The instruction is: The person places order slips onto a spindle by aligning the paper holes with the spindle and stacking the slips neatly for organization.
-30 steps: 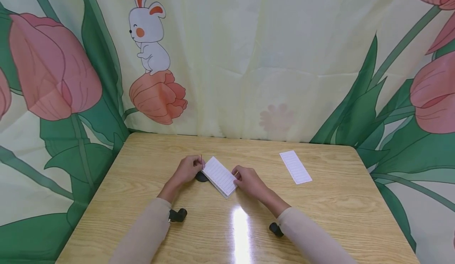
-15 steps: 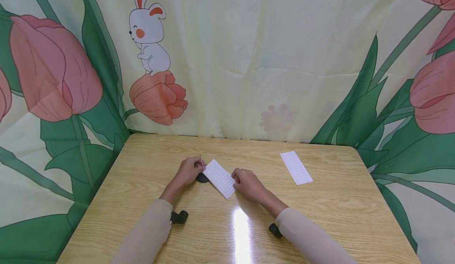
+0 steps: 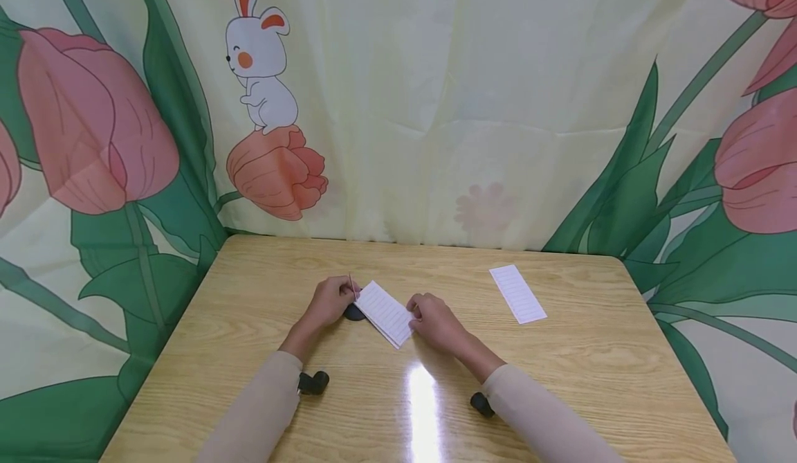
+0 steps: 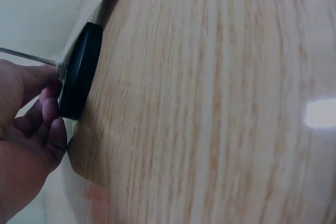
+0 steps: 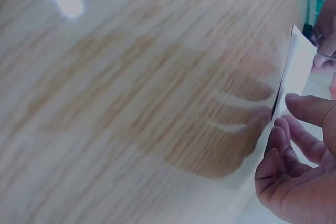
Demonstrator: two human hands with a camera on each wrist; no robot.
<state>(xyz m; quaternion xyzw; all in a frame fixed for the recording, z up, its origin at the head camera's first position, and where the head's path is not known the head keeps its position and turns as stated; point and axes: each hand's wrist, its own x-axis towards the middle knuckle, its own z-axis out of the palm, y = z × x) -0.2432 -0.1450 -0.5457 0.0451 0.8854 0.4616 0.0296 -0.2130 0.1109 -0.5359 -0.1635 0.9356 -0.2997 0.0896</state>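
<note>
A bill spike stands left of the table's middle, with a black round base point(image 3: 354, 312) and a thin upright rod point(image 3: 351, 287). Thumb and fingers of my left hand point(image 3: 332, 300) grip it low, around the rod's foot; in the left wrist view the rod point(image 4: 29, 56) juts past the thumb and the fingers lie against the base point(image 4: 84, 72). A small stack of lined white paper slips point(image 3: 383, 313) slants down to the right from the rod, partly over the base. My right hand point(image 3: 436, 319) pinches the stack's right edge between thumb and fingers.
One more lined slip point(image 3: 518, 293) lies flat at the back right of the wooden table point(image 3: 591, 380). A printed curtain point(image 3: 398, 103) hangs right behind the table's far edge. Small black wrist cameras point(image 3: 314, 383) sit at the sleeves.
The far corner of the paper stack has dropped slightly. The rod leans a little more to the left. Both hands keep their holds, and the slip at the back right stays put.
</note>
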